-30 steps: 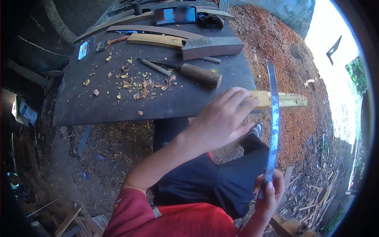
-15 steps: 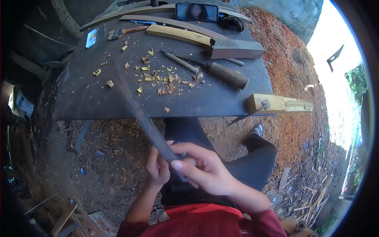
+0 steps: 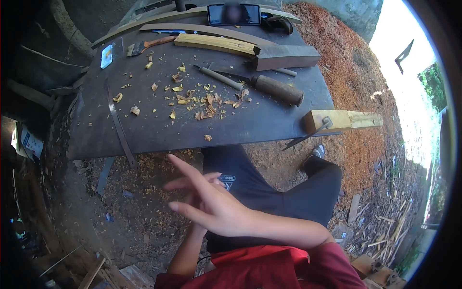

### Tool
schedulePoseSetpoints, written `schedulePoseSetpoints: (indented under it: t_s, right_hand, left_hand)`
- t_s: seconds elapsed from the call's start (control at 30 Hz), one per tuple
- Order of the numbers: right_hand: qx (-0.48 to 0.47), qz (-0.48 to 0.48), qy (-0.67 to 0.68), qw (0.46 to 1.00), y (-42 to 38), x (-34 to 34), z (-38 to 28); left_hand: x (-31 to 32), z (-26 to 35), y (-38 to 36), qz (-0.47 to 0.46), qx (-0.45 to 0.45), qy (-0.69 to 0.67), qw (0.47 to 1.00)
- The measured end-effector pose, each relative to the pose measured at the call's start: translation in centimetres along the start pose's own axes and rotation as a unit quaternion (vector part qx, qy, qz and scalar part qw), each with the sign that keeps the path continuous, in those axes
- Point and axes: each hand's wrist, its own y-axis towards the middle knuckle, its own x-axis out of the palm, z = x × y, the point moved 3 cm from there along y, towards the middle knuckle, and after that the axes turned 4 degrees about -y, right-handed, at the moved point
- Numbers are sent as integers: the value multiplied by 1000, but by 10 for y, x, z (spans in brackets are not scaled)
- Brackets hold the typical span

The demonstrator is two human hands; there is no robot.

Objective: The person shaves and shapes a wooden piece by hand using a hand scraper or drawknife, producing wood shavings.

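Note:
My right hand (image 3: 221,207) is held above my lap with fingers spread and nothing in it. Behind it, my left hand (image 3: 216,182) is mostly covered, with only some fingertips and the wrist showing; whether it holds anything is hidden. A long, dark, narrow flat strip (image 3: 117,120) lies on the left part of the table (image 3: 168,132), its near end jutting past the front edge. The fingers of my right hand are apart from the strip. Curled wood shavings (image 3: 209,106) are scattered over the middle of the table.
A wood-handled bladed tool (image 3: 278,90) and a thinner-handled tool (image 3: 219,77) lie right of centre. Behind are a brush (image 3: 149,44), a pale wood piece (image 3: 214,44), a brown block (image 3: 286,58) and a phone (image 3: 234,14). A wooden marking tool (image 3: 329,120) overhangs the right corner.
The dark strip has left my hands and now rests on the table at the left. My right hand has opened and moved slightly left, in front of my left hand.

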Motion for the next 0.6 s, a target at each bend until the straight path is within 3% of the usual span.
schedulePoseSetpoints:
  t_s: [0.07, 0.1, 0.13, 0.2, 0.27, 0.37, 0.43, 0.47, 0.5, 0.57, 0.6]
  right_hand:
    - [-49, 42, -64, 996, -27, -12, -1]
    - [-73, 74, -126, 987, -39, -22, -2]
    - [-96, 105, -188, 972, -50, -32, -4]
    - [-107, 157, -242, 952, -76, -44, 0]
    - [-110, 207, -290, 928, -97, -51, 3]
    - [-50, 163, -347, 922, -135, -61, 25]
    - [-102, 192, -319, 922, -151, -87, 65]
    - [-113, 233, -358, 897, -161, -96, 85]
    - [-45, 254, -367, 894, -173, -108, 102]
    - [103, 299, -390, 865, -195, -136, 138]
    - [170, 390, -207, 881, -208, -146, 156]
  left_hand:
    - [13, 1, -1, -17, -15, -48, 999]
    - [20, 3, 1, 5, -100, -146, 984]
    - [37, 26, 5, -55, -63, -30, 996]
    - [60, 11, 14, -133, -41, -67, 988]
    - [106, 13, 14, -142, -138, -204, 959]
    - [158, -18, 4, -175, -246, -358, 884]
    - [186, -26, -3, -194, -311, -373, 852]
    - [197, -24, -5, -220, -315, -362, 849]
    - [205, -26, -7, -140, -378, -368, 838]
    - [215, -20, -4, -173, -342, -307, 871]
    - [219, -16, -5, -189, -327, -273, 885]
